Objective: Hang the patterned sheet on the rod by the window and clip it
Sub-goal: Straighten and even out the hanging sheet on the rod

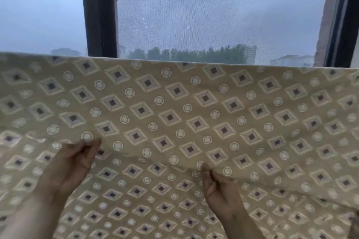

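The patterned sheet (194, 106), tan with diamonds and circles, spreads across the whole width of the view below the window. Its top fold runs straight from left to right, and the rod beneath it is hidden. My left hand (73, 163) pinches a fold of the sheet at lower left, fingers curled around the cloth. My right hand (217, 186) pinches the same fold at lower centre. A crease runs between the two hands. No clip is in view.
Behind the sheet stands a window with a dark frame post (100, 11) and a mesh screen (213, 15). Trees and buildings show outside. A second dark frame edge (343, 17) rises at the far right.
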Motion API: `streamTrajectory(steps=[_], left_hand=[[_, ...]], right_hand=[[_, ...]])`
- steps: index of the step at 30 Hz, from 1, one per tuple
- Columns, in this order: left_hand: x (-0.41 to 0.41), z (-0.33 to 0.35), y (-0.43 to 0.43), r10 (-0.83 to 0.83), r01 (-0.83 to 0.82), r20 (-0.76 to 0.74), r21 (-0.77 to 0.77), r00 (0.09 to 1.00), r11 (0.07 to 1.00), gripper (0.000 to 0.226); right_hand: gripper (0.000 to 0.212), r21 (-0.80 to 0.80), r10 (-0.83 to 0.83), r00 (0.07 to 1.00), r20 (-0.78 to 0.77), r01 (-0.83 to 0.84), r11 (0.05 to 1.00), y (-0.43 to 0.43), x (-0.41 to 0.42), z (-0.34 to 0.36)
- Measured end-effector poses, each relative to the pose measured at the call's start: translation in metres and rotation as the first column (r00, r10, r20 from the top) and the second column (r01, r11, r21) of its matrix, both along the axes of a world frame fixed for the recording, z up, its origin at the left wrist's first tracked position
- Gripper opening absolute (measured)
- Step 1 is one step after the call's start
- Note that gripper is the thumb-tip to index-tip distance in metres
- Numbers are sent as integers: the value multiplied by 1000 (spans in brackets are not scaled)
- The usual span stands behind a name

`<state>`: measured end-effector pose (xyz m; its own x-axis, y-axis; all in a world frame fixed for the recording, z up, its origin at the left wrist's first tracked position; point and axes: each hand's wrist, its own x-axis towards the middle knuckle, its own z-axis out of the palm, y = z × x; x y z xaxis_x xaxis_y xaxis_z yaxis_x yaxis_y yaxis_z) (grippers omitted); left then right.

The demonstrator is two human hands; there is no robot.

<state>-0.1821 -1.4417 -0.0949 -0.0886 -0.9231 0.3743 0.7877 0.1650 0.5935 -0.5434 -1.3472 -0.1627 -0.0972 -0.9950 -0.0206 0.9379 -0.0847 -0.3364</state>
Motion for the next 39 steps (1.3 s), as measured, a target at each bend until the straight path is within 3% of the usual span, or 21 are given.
streamTrajectory(steps=[2,3,5,7,10,13,16,17,19,20,23,27,32,39], left_hand=[[-19,9,17,80,-85,107,43,991,995,20],[-21,10,18,125,-133,92,83,988,988,13],[-24,18,27,190,-202,94,148,977,968,34],[-13,34,33,219,-228,65,203,973,952,47],[2,54,32,287,-281,15,249,958,927,29],[11,41,19,383,-412,160,252,910,876,19],[17,12,12,357,-393,182,239,916,888,12],[18,3,7,358,-391,172,238,918,889,12],[14,-14,4,346,-379,169,242,923,893,10],[12,-26,2,342,-375,166,247,925,894,11],[11,-73,-14,305,-328,124,274,944,904,15],[-1,-142,-35,314,-329,95,280,944,902,39],[-23,-216,-48,281,-285,48,162,959,945,34],[-45,-273,-61,217,-211,-33,133,976,968,19]], right_hand=[[61,26,-33,999,7,33,999,5,1,1],[44,47,-71,997,-10,72,996,8,2,3],[6,109,-138,989,-48,143,984,12,-1,9],[11,129,-173,980,-96,185,974,18,-5,15],[12,140,-208,954,-215,241,960,27,-8,18],[15,141,-237,948,-214,270,952,27,-5,12],[12,141,-275,936,-220,310,940,23,1,3],[16,118,-285,932,-224,317,941,22,3,0],[45,94,-319,914,-251,351,932,17,0,-15],[47,89,-333,903,-273,368,926,15,-4,-24],[13,98,-352,889,-294,394,914,12,-15,-51],[14,83,-352,869,-346,402,912,1,-30,-95],[11,-27,-420,839,-345,438,898,-13,-49,-146],[10,-197,-482,807,-340,440,876,-28,-70,-195]])
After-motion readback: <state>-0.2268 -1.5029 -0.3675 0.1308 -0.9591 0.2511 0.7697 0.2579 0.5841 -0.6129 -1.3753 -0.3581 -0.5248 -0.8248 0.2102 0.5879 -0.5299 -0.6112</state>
